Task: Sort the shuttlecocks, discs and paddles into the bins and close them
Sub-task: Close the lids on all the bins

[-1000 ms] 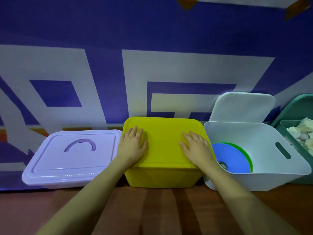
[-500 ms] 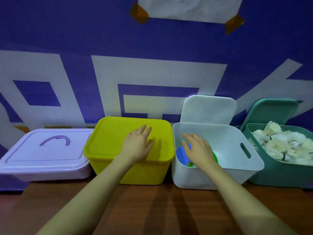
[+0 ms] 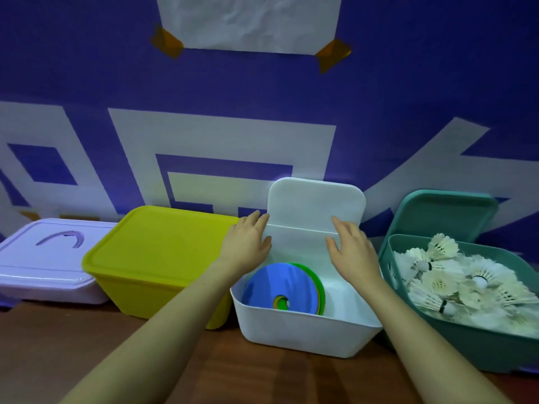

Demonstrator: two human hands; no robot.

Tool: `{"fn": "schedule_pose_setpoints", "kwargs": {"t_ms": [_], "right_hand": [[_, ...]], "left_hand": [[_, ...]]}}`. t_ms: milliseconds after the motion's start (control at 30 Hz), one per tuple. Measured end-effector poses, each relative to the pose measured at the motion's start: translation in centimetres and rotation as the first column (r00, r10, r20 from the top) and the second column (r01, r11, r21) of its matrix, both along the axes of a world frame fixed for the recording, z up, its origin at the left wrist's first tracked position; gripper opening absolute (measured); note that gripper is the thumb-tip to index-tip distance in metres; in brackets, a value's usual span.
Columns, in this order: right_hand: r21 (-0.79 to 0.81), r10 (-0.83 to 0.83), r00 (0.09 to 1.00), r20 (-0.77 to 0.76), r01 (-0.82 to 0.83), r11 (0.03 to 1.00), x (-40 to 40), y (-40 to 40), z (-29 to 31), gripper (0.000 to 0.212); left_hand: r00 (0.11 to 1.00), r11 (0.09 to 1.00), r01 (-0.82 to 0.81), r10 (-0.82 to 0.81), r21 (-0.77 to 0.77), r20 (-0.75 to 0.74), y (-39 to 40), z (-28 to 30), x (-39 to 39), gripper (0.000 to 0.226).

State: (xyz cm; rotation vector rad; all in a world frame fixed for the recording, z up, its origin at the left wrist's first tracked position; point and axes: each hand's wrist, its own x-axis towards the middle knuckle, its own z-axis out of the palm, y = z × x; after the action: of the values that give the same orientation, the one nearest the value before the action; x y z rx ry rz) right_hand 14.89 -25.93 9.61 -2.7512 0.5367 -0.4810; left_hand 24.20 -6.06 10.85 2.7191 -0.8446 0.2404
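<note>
The white bin (image 3: pixel 300 333) stands uncovered with a stack of discs (image 3: pixel 280 287) inside, blue on top. Its white lid (image 3: pixel 316 202) leans upright against the wall behind it. My left hand (image 3: pixel 246 243) and my right hand (image 3: pixel 350 249) reach over the bin with straight fingers, one on each side of the lid's lower part; contact with the lid cannot be judged. The yellow bin (image 3: pixel 157 258) to the left has its lid on. The green bin (image 3: pixel 478 348) at the right holds several white shuttlecocks (image 3: pixel 455 278), its green lid (image 3: pixel 443 214) leaning behind it.
A lilac bin (image 3: pixel 49 263) with its handled lid on stands at the far left. All the bins line up against a blue and white wall banner (image 3: pixel 221 132). Brown wooden tabletop (image 3: pixel 262 380) runs in front of them.
Both hands left the yellow lid and moved right and forward, over the white bin towards its leaning lid. The view shifted right, bringing the green bin into sight.
</note>
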Motion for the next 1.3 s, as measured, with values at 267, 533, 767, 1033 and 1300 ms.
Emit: {"fn": "schedule_pose_setpoints", "kwargs": {"t_ms": [267,533,767,1033,1300], "right_hand": [[0.120,-0.151,0.988,-0.030,0.153,0.981,2.7,-5.0,-0.4,0.078],[0.190,-0.175,0.985,0.004,0.171,0.967,6.7,-6.4,-1.8,0.091],[0.277,-0.155,0.975,0.160,0.106,0.955,6.9,-6.0,-2.3,0.092],[0.151,-0.156,0.918,0.365,0.107,0.983,6.0,-4.8,2.5,0.092],[0.005,-0.181,0.855,0.485,0.205,0.979,3.6,-3.5,9.5,0.092]], "left_hand": [[1.000,0.995,0.008,-0.009,0.096,0.007,-5.4,-0.1,4.5,0.066],[0.993,0.999,0.015,-0.018,-0.029,-0.116,-7.8,-1.5,8.8,0.094],[0.976,0.970,0.092,-0.133,-0.225,-0.170,-7.6,-2.7,9.3,0.103],[0.996,0.943,0.090,-0.086,-0.319,0.024,-7.1,1.9,7.0,0.098],[0.979,0.927,0.116,-0.045,-0.356,0.200,-5.9,8.4,4.0,0.095]]}}
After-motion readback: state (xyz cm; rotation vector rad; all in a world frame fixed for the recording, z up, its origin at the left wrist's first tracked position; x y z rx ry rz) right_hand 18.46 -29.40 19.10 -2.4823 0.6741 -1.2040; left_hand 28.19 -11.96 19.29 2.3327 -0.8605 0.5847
